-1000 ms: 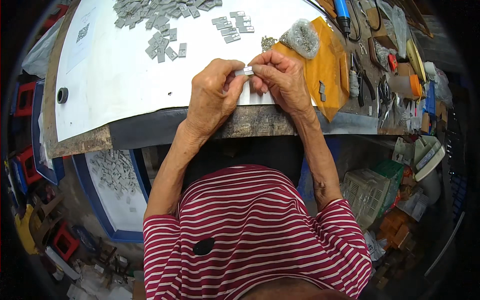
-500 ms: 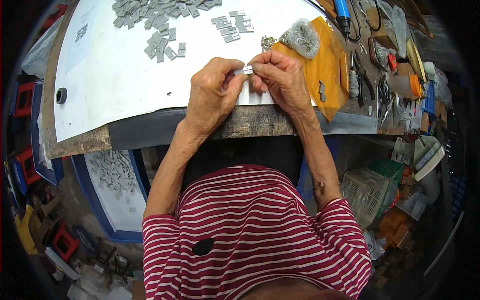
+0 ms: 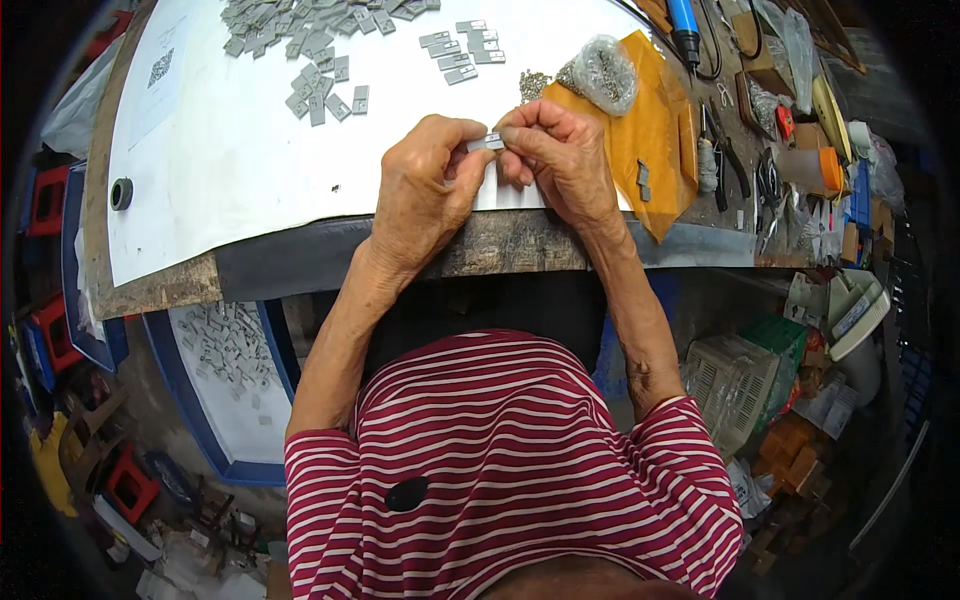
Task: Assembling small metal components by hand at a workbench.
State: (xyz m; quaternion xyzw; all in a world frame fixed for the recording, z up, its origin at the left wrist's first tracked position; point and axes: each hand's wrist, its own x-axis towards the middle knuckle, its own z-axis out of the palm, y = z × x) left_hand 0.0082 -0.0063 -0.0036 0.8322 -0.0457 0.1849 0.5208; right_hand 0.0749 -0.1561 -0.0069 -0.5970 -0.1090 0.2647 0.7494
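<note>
Between my two hands, over the near part of the white sheet (image 3: pixel 270 170), I hold a small grey rectangular piece (image 3: pixel 488 142). My left hand (image 3: pixel 430 180) pinches its left end between thumb and fingers. At its right end the fingertips of my right hand (image 3: pixel 560 150) are closed on it; whether they also hold a tiny part is hidden. Beyond my hands, several similar grey pieces (image 3: pixel 460 58) lie in short rows. A bigger loose pile of grey pieces (image 3: pixel 320 40) spreads at the far left. Just past my right hand is a small heap of tiny metal parts (image 3: pixel 534 84).
A plastic bag of small metal parts (image 3: pixel 606 75) rests on a yellow-brown envelope (image 3: pixel 660 120), with a few grey pieces on it. Pliers (image 3: pixel 735 165) and other tools crowd the right. A black ring (image 3: pixel 122 193) sits at left. Below stands a blue-rimmed tray (image 3: pixel 240 472) of grey pieces.
Both hands keep their pinch on the small grey piece, with only a slight shift of the fingertips. The view has moved very slightly; the other things stay in place.
</note>
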